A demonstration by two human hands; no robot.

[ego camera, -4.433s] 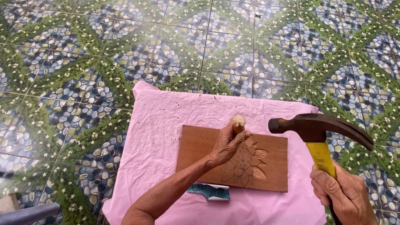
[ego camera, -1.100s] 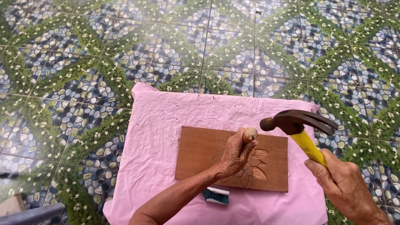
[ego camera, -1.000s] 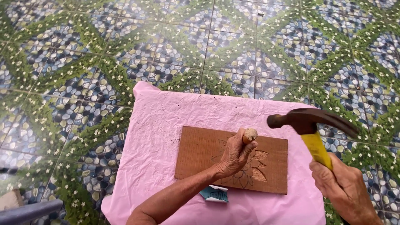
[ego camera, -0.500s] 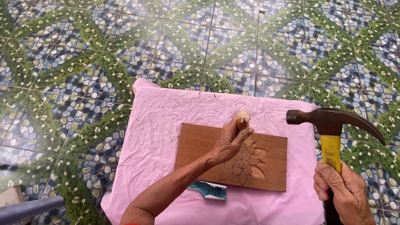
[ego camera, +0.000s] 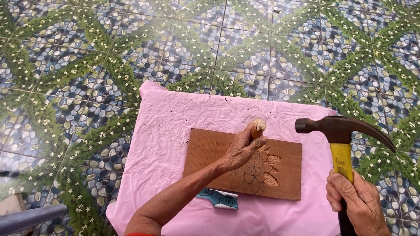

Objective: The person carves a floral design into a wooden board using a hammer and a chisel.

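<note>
Left hand (ego camera: 243, 148) grips a frayed-topped wooden chisel (ego camera: 257, 128) on the brown board (ego camera: 210, 150) with its half-carved flower, right hand (ego camera: 356, 205) clenching the yellow-handled hammer (ego camera: 341, 131).

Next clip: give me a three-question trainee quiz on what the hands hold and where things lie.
1. True or false: the hammer touches the chisel.
2. Which hand grips the chisel: A left hand, B right hand?
3. Fill in: the wooden board lies on a ___ sheet.

Key: 1 false, its head is raised off to the side; 2 A; 3 pink.
</note>
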